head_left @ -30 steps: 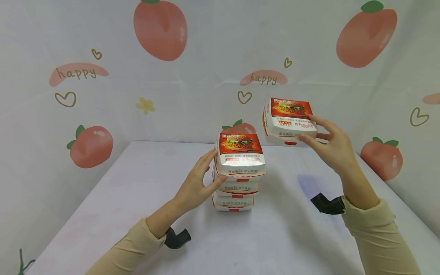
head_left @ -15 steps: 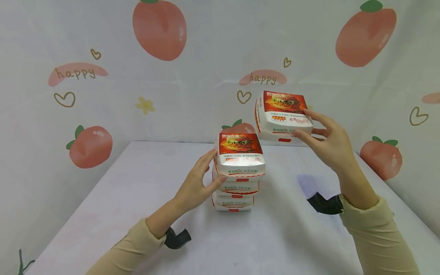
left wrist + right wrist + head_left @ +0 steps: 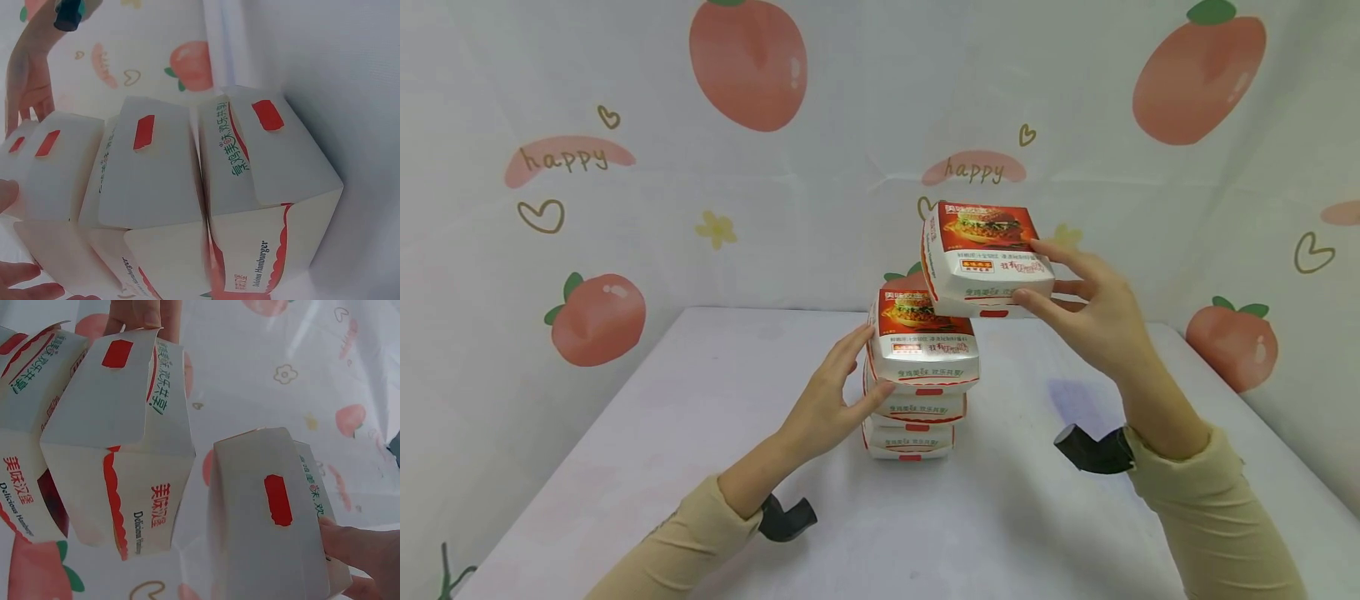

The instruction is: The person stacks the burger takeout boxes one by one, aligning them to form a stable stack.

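Observation:
Three white hamburger boxes with red burger-picture lids stand stacked on the table. The top box lies over the middle box and the bottom box. My left hand rests against the top box, with fingers along its left side and the thumb at its front corner. My right hand grips a fourth hamburger box by its right end, thumb in front. This box is tilted and overlaps the stack's back right part in the head view; whether it touches is unclear. In the right wrist view a gap shows between the held box and the stack.
The white table extends around the stack, with a bluish patch on its right side. Behind it hangs a white backdrop printed with peaches, hearts and the word happy. A dark tube-like piece sits at each wrist.
My right hand has carried the held box leftward, rising slightly at first, so it now overlaps the stack in the head view. My left hand and the stack stay put.

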Tool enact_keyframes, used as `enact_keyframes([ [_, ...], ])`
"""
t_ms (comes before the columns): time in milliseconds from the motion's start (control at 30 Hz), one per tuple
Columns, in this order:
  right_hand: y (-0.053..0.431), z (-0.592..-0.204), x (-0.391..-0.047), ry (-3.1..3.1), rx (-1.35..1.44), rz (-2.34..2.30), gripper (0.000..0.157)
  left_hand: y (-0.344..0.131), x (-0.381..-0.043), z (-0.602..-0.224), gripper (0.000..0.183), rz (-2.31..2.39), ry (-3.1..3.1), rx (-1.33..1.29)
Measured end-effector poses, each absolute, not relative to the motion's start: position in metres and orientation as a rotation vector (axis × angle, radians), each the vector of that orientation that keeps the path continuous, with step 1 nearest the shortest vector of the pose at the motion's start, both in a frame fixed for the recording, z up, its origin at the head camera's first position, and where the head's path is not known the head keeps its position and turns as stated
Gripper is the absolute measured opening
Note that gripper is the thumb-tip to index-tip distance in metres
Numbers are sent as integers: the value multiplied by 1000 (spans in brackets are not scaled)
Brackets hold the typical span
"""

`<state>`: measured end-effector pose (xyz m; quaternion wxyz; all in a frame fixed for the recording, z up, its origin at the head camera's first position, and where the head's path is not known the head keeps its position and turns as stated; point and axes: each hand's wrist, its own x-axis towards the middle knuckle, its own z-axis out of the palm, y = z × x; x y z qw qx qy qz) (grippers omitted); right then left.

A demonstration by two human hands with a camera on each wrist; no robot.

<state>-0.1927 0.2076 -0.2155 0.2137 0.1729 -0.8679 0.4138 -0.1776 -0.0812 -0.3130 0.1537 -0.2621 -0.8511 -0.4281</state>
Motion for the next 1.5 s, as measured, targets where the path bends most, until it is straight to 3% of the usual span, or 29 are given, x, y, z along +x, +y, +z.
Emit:
enact_keyframes([
  [1500, 168, -224, -185, -2459, 639, 1199, 58, -80, -177, -311, 68, -1262, -2483, -722],
])
